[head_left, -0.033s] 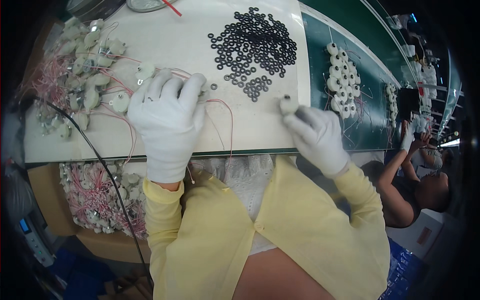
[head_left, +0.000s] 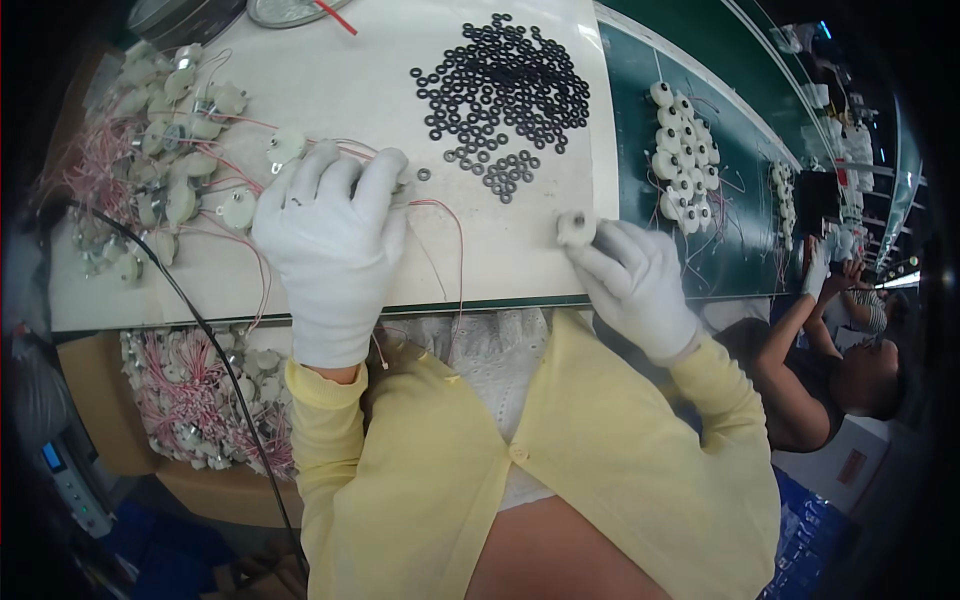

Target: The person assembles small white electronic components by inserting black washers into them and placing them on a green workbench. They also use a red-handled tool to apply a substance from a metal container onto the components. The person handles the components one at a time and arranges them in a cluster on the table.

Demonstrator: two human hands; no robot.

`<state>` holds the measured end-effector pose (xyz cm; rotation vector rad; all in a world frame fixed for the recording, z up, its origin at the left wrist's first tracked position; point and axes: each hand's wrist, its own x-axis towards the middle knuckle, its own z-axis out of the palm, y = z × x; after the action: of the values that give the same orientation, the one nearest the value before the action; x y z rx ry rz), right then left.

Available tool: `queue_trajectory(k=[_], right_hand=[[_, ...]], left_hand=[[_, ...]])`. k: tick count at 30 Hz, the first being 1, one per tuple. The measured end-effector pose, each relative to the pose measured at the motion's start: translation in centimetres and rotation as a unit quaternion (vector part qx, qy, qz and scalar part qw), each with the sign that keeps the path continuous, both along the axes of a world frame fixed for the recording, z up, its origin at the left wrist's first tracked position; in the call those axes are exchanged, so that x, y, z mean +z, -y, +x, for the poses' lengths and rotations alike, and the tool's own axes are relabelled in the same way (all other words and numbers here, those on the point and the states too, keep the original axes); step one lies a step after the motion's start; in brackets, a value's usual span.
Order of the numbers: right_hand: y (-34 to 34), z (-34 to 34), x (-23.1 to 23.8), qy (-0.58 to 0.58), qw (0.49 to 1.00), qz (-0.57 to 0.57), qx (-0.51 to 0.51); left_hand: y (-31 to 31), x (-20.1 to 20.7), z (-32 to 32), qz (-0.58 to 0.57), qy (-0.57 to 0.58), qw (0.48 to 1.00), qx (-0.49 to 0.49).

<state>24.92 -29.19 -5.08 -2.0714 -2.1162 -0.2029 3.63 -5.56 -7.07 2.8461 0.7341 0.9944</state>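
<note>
My right hand (head_left: 640, 285), in a white glove, pinches a small round white motor (head_left: 574, 230) between thumb and fingers above the table's right part. A dark spot shows on the motor's top. My left hand (head_left: 330, 250), also gloved, rests palm down with its fingers curled. What it grips is mostly hidden, but thin red and white wires (head_left: 461, 250) come out beside the thumb and hang over the table's near edge. Beside it lie loose white motors (head_left: 238, 208) and a single black ring (head_left: 424, 174). Many small black rings (head_left: 500, 95) are spread farther back.
A tangled heap of wired motors (head_left: 165, 130) covers the table's left. Below it, a cardboard box (head_left: 105, 400) holds more. Rows of motors (head_left: 685, 160) stand on the green surface at right. A black cable (head_left: 205, 320) crosses the left side. A co-worker (head_left: 790, 390) sits at far right.
The motor in my right hand has come slightly nearer to me and its top is tilted differently. My left hand stays in nearly the same place.
</note>
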Motion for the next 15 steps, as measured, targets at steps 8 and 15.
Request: queue_trajectory(k=[8, 15], right_hand=[[-0.2, -2.0, 4.6, -0.082, 0.977, 0.029, -0.194], [-2.2, -0.5, -0.1, -0.022, 0.977, 0.094, -0.189]], left_hand=[[0.2, -0.1, 0.2, 0.038, -0.019, 0.999, 0.01], [0.1, 0.0, 0.2, 0.068, -0.048, 0.997, 0.006]])
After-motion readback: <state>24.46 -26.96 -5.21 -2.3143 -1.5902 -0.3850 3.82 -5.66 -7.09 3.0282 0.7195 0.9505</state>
